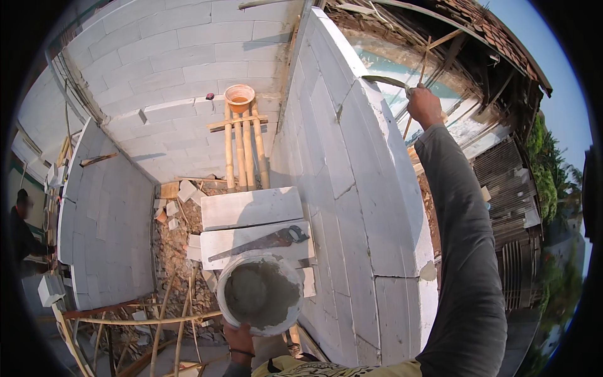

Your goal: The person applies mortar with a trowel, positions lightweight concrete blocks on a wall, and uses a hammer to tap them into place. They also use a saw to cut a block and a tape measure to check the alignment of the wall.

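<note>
My right hand (425, 107) is closed round the handle of a trowel (387, 81), with my arm stretched far out over the wall. The trowel's blade lies at the top edge of the white block wall (370, 132); whether it touches is hard to tell. My left hand (239, 338) grips the near rim of a bucket (292, 314), its fingers partly hidden beneath it. Grey wet mortar (257, 292) fills much of the bucket. Just beyond it, a handsaw (260, 242) with a dark handle rests on white blocks (251, 210).
Bamboo poles (248, 151) carry an orange bucket (240, 95) by the back wall (188, 56). Rubble (173, 242) and bamboo sticks cover the ground below left. A person (24, 220) stands behind the left partition (113, 213). Beyond my wall is a tiled roof (512, 47).
</note>
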Available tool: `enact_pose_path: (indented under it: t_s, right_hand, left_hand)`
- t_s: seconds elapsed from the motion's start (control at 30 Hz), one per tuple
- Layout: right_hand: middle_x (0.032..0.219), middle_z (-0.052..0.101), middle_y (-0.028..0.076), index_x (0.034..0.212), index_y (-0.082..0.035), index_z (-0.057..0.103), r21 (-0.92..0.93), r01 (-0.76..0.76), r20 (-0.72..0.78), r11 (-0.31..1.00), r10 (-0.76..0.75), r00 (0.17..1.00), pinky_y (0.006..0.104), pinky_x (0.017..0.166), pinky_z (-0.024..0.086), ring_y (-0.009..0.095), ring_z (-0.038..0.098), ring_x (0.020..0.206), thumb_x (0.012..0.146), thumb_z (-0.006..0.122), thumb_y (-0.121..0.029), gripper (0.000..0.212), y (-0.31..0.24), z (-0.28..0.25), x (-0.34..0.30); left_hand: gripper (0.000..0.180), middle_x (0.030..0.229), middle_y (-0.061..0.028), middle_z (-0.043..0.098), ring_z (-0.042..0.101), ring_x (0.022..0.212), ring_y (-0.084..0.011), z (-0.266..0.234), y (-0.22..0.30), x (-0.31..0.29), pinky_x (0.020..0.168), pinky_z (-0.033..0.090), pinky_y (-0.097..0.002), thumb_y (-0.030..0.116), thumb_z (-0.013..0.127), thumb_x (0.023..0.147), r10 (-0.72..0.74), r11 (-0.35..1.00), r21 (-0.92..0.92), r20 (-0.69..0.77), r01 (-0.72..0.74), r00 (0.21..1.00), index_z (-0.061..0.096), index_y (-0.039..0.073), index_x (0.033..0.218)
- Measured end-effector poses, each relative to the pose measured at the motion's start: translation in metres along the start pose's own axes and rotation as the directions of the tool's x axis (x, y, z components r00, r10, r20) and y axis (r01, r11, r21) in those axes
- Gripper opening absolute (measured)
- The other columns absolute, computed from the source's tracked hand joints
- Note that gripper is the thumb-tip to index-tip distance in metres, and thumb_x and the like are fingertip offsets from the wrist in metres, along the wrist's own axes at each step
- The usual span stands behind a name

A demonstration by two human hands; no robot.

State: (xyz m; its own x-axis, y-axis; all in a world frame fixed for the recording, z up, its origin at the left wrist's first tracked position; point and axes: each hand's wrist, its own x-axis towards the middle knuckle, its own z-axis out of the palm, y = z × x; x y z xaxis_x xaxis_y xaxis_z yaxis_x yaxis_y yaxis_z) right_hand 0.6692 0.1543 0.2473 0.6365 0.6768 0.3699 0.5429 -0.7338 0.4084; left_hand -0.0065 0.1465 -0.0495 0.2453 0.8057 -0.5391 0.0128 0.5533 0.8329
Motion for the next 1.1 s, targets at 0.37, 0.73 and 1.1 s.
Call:
enact_pose_path:
  t_s: [0.37, 0.73, 1.1]
  right_hand:
    - [0.070, 0.060, 0.015, 0.096, 0.005, 0.059, 0.625, -0.755, 0.776, 0.199, -0.054, 0.628, 0.0338, 0.046, 0.050, 0.021, 0.058, 0.052, 0.088, 0.051, -0.012, 0.020, 0.013, -0.016, 0.040]
    - [0.074, 0.059, 0.005, 0.101, 0.000, 0.058, 0.405, -0.828, 0.911, 0.388, -0.251, 0.328, 0.0257, 0.049, 0.051, 0.014, 0.056, 0.057, 0.099, 0.043, -0.032, 0.036, 0.029, -0.038, 0.070]
    - [0.061, 0.057, 0.011, 0.086, 0.001, 0.056, 0.666, -0.519, 0.728, 0.536, -0.317, 0.608, 0.0294, 0.034, 0.043, 0.018, 0.053, 0.040, 0.095, 0.048, -0.029, 0.032, -0.022, -0.109, 0.026]
  left_hand:
    - [0.055, 0.114, -0.0119, 0.059, 0.057, 0.105, -0.0209, 0.011, 0.022, 0.004, 0.093, 0.044, -0.0315, -0.008, 0.054, 0.069, 0.041, 0.998, 0.055, 0.029, -0.043, 0.999, 0.047, -0.005, 0.122]
    - [0.054, 0.118, -0.0120, 0.057, 0.056, 0.108, -0.0208, 0.026, 0.021, -0.001, 0.096, 0.042, -0.0311, -0.008, 0.054, 0.069, 0.049, 0.999, 0.001, 0.073, -0.049, 0.996, 0.048, -0.004, 0.123]
    - [0.060, 0.114, -0.0192, 0.062, 0.060, 0.109, -0.0302, 0.005, 0.000, 0.012, 0.094, 0.046, -0.0385, -0.001, 0.062, 0.071, 0.057, 0.937, 0.336, 0.116, -0.094, 0.992, 0.045, -0.001, 0.129]
